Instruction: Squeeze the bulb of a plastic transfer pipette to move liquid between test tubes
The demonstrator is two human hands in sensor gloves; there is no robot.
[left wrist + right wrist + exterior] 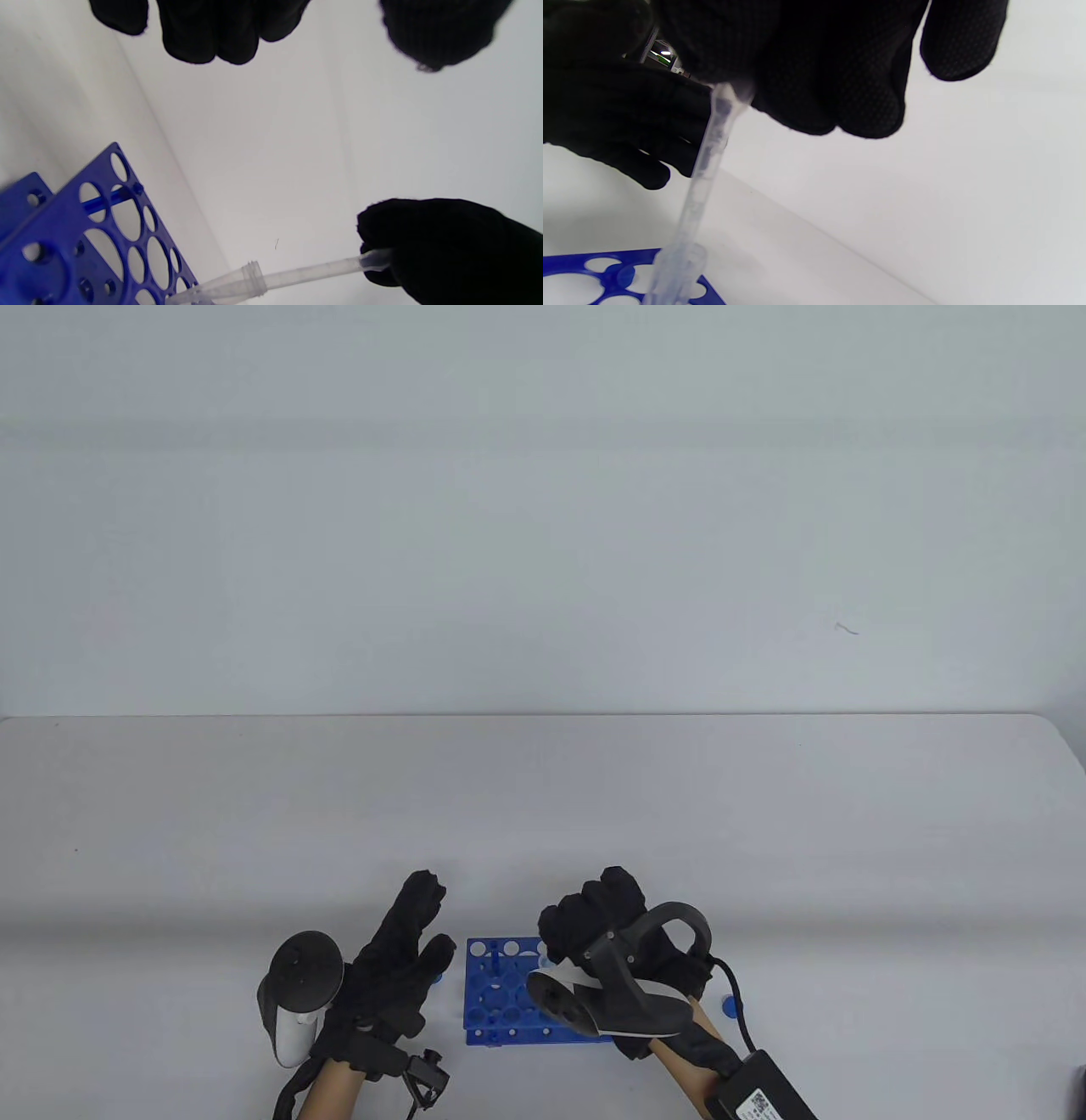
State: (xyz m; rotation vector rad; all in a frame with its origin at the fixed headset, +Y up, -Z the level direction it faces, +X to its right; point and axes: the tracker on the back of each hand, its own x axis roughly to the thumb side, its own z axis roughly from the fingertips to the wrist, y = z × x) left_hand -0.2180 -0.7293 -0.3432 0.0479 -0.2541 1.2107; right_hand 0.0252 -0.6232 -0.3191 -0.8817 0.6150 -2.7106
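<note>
While right hand (598, 920) is gripping pipette (706, 156) | stem is slanting down into test tube (237, 281) in rack (501, 993) | left hand (399, 959) is hovering open beside.

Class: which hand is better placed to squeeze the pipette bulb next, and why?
The right hand: it already grips the pipette, whose tip sits inside a test tube. The left hand is open beside the rack.

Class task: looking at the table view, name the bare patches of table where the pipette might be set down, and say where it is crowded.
The table shows bare from its far edge down to the hands, and out to both sides of them. It is crowded at the near edge: the left hand, blue rack and right hand holding the pipette sit close together, with a blue cap just right of them.
</note>
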